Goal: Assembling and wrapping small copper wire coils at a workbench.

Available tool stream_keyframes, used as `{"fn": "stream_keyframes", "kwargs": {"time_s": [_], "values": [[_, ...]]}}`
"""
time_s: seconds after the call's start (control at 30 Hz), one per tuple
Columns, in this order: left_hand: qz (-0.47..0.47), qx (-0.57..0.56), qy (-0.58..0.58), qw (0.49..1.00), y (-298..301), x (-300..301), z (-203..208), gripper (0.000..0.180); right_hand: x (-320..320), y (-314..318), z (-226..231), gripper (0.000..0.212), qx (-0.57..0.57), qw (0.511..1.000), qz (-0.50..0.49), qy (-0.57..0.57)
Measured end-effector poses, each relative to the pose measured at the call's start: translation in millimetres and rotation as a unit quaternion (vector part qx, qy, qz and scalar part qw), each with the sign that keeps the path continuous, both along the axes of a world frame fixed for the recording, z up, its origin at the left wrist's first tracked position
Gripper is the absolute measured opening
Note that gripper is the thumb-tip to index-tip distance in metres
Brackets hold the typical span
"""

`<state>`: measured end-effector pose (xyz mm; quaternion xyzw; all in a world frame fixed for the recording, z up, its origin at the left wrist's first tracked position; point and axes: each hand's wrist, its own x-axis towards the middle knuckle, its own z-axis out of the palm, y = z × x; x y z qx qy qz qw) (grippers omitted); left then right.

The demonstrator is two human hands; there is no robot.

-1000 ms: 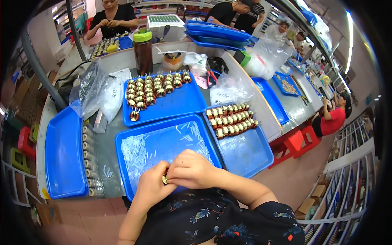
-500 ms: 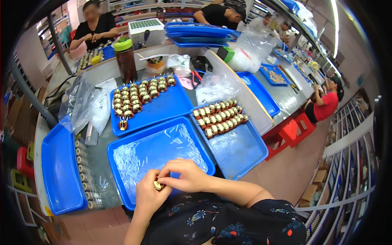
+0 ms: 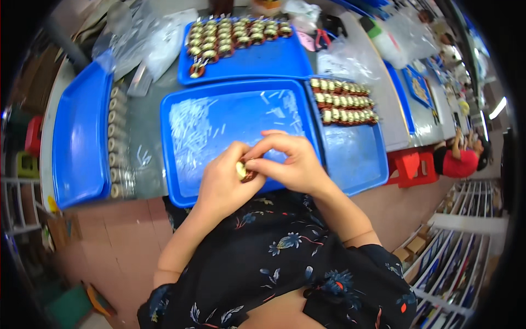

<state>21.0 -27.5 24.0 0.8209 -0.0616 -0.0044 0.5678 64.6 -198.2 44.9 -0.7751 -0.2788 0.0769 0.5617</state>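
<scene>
Above the near edge of a blue tray (image 3: 241,90), my left hand (image 3: 227,183) grips a small copper-wound coil (image 3: 241,171) with a cream-yellow body. My right hand (image 3: 293,162) meets it from the right, thumb and forefinger pinched together against the coil's side. Whatever sits between those two fingertips is hidden. Short clear tube pieces (image 3: 190,129) lie heaped at the tray's left side, and more clear tube pieces (image 3: 293,113) are scattered at its far right.
Similar coils (image 3: 224,35) stand in rows in a blue tray behind. Further coils (image 3: 345,101) fill the far part of a right-hand tray. At left are a blue tray (image 3: 82,137) and a row of pale spools (image 3: 116,131). A red stool (image 3: 413,167) stands beyond the bench at right.
The view has tilted downward, so the trays sit higher in the picture and more of my lap shows. My hands remain together at the coil, with the fingers only slightly shifted.
</scene>
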Motion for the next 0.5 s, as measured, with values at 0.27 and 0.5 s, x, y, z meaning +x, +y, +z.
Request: {"fn": "stream_keyframes", "kwargs": {"time_s": [0.27, 0.5], "values": [[0.008, 0.088, -0.089, 0.992, 8.5, -9.0, -13.1, 0.03, 1.9, -6.3, -11.8, 0.011, -0.025, 0.993, 0.081, -0.083], [0.033, 0.145, -0.171, 0.974, 10.1, -11.9, -13.0, 0.031, -4.5, -1.9, -14.8, 0.012, -0.001, 0.986, 0.074, -0.15]]}}
